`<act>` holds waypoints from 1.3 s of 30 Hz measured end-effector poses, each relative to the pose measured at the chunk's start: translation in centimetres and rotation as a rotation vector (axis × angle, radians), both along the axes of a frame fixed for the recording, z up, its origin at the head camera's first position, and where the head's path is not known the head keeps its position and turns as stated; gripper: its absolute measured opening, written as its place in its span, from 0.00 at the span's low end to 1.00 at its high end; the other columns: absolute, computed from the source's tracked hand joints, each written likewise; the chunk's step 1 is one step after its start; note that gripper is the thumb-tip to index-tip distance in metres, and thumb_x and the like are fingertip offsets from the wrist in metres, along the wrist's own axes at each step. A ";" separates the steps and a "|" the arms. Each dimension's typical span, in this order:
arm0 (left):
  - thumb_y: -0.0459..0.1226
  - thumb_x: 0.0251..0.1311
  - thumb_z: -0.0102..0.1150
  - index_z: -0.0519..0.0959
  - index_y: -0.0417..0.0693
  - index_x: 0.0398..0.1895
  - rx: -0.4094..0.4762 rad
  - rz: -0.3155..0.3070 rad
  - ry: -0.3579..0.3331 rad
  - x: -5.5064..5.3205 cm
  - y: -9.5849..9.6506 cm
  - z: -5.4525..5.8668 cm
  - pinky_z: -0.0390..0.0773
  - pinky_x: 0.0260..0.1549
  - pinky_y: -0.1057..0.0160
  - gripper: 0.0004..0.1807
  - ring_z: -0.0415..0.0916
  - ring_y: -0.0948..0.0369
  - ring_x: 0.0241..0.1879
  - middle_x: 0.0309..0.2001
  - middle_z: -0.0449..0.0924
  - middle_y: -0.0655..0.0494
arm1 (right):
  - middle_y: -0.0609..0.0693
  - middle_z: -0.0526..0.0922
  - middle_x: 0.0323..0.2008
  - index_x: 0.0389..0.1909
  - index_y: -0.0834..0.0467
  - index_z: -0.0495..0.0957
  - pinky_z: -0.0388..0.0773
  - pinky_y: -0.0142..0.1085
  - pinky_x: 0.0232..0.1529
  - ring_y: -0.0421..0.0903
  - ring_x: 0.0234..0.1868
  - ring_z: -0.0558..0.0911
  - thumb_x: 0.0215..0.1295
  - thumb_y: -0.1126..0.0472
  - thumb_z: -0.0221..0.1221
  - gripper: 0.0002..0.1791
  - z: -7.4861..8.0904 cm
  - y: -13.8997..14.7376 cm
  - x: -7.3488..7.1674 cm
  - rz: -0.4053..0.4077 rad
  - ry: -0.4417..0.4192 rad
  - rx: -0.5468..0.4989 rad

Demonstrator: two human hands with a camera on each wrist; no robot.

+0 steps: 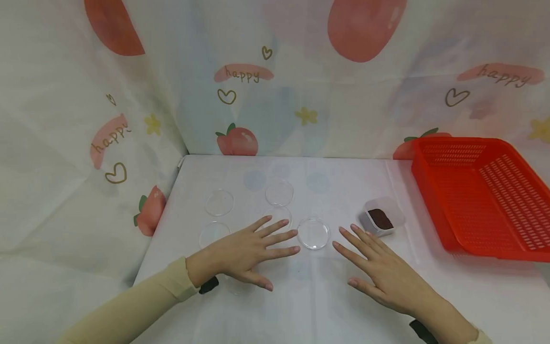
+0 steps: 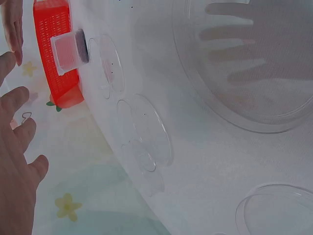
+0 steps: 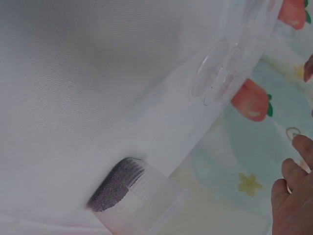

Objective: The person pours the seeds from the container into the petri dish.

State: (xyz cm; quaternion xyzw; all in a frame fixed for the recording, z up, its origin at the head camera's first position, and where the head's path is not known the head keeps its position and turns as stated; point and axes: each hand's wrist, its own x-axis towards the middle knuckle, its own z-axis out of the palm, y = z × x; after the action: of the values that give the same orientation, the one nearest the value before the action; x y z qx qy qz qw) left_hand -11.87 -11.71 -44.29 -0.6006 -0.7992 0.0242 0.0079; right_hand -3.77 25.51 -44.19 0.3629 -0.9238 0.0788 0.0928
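Observation:
My left hand hovers over the left half of the table with its fingers spread, holding nothing. Under and around it lie several clear round dishes, including one at the back left and one partly covered by the wrist. Just beyond its fingertips is another clear dish, between the two hands. My right hand is also spread and holds nothing. Near its fingers stands a small clear square tub with dark brown granules. In the left wrist view, a large dish sits close below.
A red plastic basket with perforated sides stands at the right. The table has a white cover. Patterned cloth hangs behind it and along the left side.

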 end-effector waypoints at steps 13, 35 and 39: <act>0.74 0.63 0.48 0.43 0.66 0.85 0.022 0.029 -0.052 0.1 -0.3 0.0 0.41 0.80 0.38 0.54 0.33 0.47 0.84 0.86 0.34 0.56 | 0.51 0.57 0.82 0.80 0.44 0.62 0.25 0.34 0.81 0.56 0.83 0.50 0.66 0.39 0.62 0.43 0.1 0.4 0.1 -0.043 0.000 -0.019; 0.75 0.68 0.34 0.46 0.63 0.85 0.011 0.180 -0.087 0.0 -3.5 -2.7 0.48 0.79 0.38 0.49 0.43 0.46 0.83 0.85 0.45 0.52 | 0.62 0.63 0.77 0.76 0.54 0.66 0.37 0.55 0.83 0.65 0.80 0.54 0.64 0.48 0.67 0.41 -2.0 4.1 -2.8 -0.368 -0.038 -0.170; 0.73 0.67 0.42 0.49 0.61 0.85 -0.025 0.271 -0.078 -0.6 -3.1 -3.1 0.50 0.78 0.38 0.50 0.45 0.46 0.83 0.83 0.51 0.49 | 0.70 0.65 0.72 0.75 0.61 0.65 0.53 0.72 0.72 0.75 0.73 0.61 0.55 0.51 0.73 0.48 -2.8 5.0 -4.5 -0.512 -0.039 -0.298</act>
State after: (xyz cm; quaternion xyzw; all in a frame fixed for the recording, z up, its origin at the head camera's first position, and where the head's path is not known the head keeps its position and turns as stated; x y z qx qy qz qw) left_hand -12.44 -14.83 -47.38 -0.4875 -0.8724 0.0118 -0.0340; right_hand -8.24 30.53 -46.94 0.0990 -0.9652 0.1946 0.1439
